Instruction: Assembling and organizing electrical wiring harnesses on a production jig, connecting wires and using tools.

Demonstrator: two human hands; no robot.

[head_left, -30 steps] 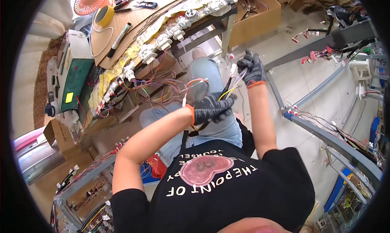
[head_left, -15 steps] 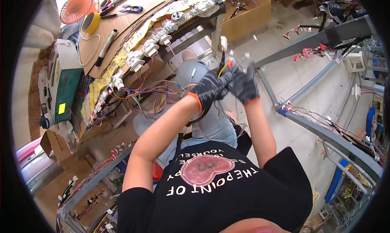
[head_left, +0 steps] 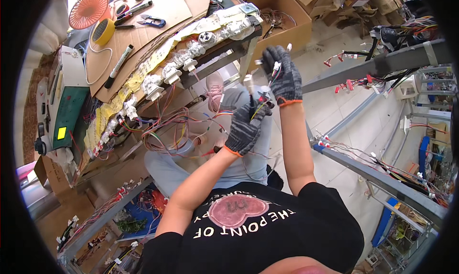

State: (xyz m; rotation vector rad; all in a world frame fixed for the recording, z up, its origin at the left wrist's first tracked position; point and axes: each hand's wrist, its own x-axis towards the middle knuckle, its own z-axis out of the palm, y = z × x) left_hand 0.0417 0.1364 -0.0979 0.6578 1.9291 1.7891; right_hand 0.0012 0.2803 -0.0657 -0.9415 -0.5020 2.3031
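Left hand (head_left: 245,129): fingers closed on wire bundle (head_left: 262,100); white connector (head_left: 248,80) projects forward of them, long axis pointing away. Right hand (head_left: 284,78), beside: fingers curled, grip indeterminate.

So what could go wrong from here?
1. The wires in the left hand sit close to the right hand; they might tangle or catch.
2. The loose wire bundle left of the left hand could snag if that hand moves.
3. The small white connector may slip in knit gloves.
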